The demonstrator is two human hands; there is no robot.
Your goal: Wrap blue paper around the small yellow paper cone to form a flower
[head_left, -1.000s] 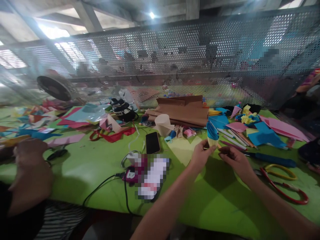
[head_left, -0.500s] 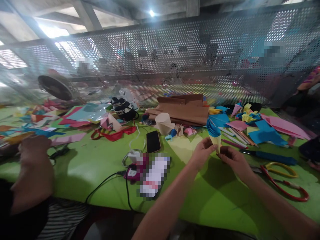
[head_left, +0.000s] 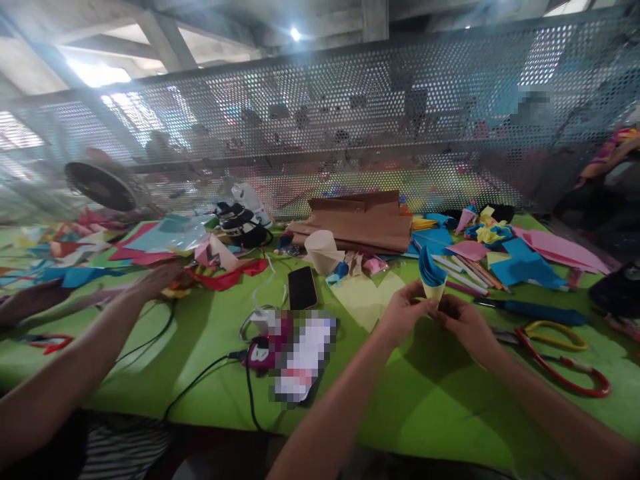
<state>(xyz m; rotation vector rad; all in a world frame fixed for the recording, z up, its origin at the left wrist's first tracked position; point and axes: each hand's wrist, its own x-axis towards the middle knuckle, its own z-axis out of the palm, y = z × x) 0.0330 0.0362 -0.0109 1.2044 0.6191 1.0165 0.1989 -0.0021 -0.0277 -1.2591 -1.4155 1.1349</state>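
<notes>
Between my two hands, above the green table (head_left: 425, 407), stands a small paper cone (head_left: 434, 290), with curled blue layers on top and a pale yellow wrap at its base. My left hand (head_left: 407, 310) is closed on the left side of the yellow wrap, thumb and fingers pinching it. From the right, my right hand (head_left: 463, 320) pinches the lower end, its fingertips partly hidden behind the cone. Pale yellow sheets (head_left: 367, 300) lie just beyond my left hand. To the right of my right hand rest scissors (head_left: 563, 357) with red and yellow handles and a blue-handled tool (head_left: 543, 311).
A black phone (head_left: 303, 288), a pixelated phone (head_left: 306, 357) and a purple power block (head_left: 263, 353) with cables lie left of my arms. Brown paper (head_left: 357, 223), a tape roll (head_left: 321, 250) and coloured sheets line the back. A co-worker's arms (head_left: 100, 333) reach in from the left.
My hands still hold the cone, which appears slightly turned, with more of its blue layers facing me. The co-worker's arm has stretched forward and right, towards the red paper.
</notes>
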